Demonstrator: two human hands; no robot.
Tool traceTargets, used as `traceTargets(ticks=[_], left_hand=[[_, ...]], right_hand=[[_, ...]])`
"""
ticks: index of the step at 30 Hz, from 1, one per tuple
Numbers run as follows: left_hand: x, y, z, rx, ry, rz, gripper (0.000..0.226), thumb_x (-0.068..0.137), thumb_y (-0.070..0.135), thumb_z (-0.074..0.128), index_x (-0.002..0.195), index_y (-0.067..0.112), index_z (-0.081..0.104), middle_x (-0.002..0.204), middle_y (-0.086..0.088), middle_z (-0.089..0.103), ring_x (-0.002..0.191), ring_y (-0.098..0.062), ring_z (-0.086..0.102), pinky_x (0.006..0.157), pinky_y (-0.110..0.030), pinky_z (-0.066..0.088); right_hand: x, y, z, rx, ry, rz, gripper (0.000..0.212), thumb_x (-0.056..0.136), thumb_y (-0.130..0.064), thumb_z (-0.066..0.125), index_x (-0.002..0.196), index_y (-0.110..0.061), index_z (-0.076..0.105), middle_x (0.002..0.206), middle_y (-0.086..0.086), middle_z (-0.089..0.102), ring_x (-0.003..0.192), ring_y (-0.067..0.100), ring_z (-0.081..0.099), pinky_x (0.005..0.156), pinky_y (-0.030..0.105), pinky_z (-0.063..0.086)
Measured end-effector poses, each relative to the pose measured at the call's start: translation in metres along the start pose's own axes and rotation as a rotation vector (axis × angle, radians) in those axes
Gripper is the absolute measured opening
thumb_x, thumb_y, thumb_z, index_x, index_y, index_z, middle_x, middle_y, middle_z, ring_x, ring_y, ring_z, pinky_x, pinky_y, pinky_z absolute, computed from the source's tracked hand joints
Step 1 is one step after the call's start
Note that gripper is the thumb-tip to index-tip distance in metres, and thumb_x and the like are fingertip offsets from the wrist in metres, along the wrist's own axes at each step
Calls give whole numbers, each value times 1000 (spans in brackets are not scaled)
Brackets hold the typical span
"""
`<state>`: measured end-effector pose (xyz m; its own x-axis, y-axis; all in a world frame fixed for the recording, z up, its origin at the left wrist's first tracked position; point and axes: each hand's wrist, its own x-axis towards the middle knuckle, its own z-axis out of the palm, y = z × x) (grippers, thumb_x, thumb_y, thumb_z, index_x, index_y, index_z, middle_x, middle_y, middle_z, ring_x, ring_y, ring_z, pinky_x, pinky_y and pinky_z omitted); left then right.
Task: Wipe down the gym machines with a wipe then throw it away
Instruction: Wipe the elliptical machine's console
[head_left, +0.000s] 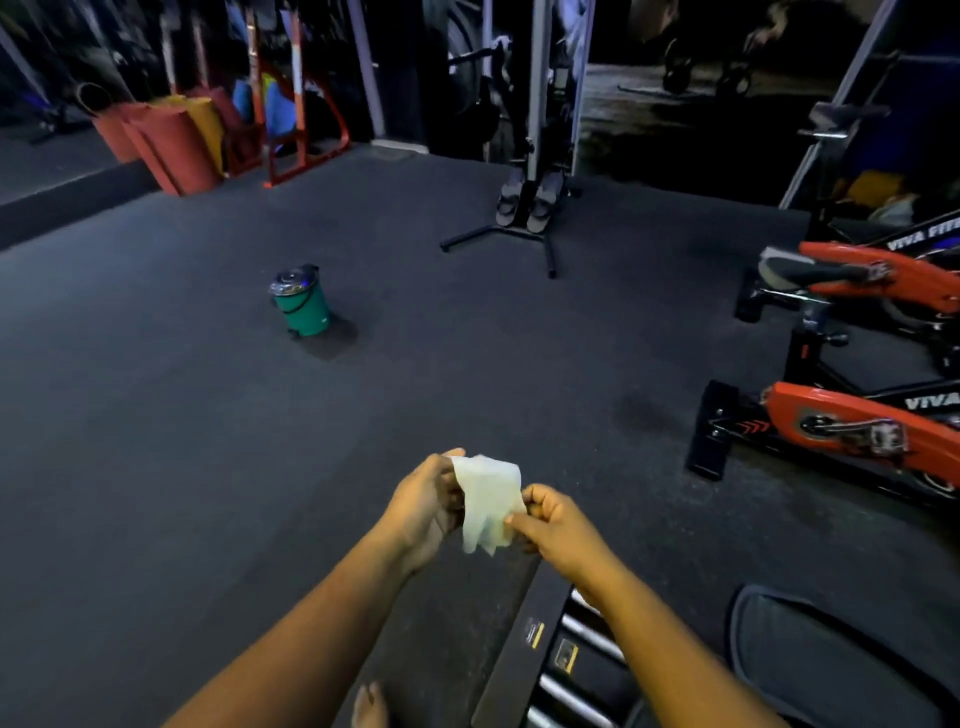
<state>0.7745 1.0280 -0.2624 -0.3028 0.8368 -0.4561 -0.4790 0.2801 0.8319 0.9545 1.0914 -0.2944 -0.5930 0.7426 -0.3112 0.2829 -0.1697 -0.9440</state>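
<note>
A white wipe (487, 505) hangs between both hands in front of me, above the dark rubber floor. My left hand (423, 506) pinches its upper left edge with thumb and fingers. My right hand (551, 522) pinches its right edge, fingers curled. A small green pedal bin (302, 307) with a shiny closed lid stands on the floor ahead to the left, well beyond the hands. Two red and black exercise bikes (857, 431) stand at the right.
A black machine with chrome rollers (566, 670) lies under my right forearm, a dark padded seat (826, 660) beside it. A grey cable machine stand (530, 208) is ahead. Rolled red and orange mats (171, 140) lean at the far left. My bare foot (370, 706) shows at the bottom.
</note>
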Motion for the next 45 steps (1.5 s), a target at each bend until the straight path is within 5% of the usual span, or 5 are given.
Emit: traceTargets(ticks=[6, 13, 22, 32, 45], left_hand=[[132, 58, -3, 186, -352, -44, 25, 104, 17, 53, 127, 7, 58, 114, -15, 72, 100, -28, 72, 81, -41, 57], [267, 123, 7, 567, -561, -3, 87, 88, 11, 77, 159, 23, 27, 139, -4, 63, 121, -23, 66, 104, -53, 53], [350, 146, 107, 622, -857, -366, 31, 95, 0, 64, 127, 0, 65, 114, -18, 75, 106, -32, 73, 86, -47, 60], [395, 241, 316, 641, -1287, 261, 33, 89, -13, 65, 78, 15, 80, 102, 0, 75, 91, -19, 72, 69, -31, 57], [472, 172, 512, 867, -1548, -64, 26, 97, 19, 69, 121, 11, 68, 97, -6, 75, 82, -15, 67, 74, -29, 56]], right_hand=[[104, -27, -8, 254, 167, 86, 20, 100, -21, 63, 119, -19, 65, 112, 4, 75, 104, 25, 71, 87, 38, 59], [193, -76, -11, 369, 552, 17, 18, 98, -10, 64, 116, -7, 68, 106, 10, 77, 101, 29, 73, 85, 40, 60], [229, -94, -81, 568, 890, 109, 20, 100, -11, 59, 118, -12, 69, 105, 8, 77, 96, 26, 74, 70, 35, 58], [225, -161, -247, 85, 1261, -363, 34, 89, 21, 54, 89, -4, 77, 93, 17, 69, 80, 25, 64, 69, 29, 51], [224, -136, -398, 67, 1678, -160, 46, 91, 18, 43, 95, -16, 75, 92, -9, 75, 78, 4, 64, 66, 18, 47]])
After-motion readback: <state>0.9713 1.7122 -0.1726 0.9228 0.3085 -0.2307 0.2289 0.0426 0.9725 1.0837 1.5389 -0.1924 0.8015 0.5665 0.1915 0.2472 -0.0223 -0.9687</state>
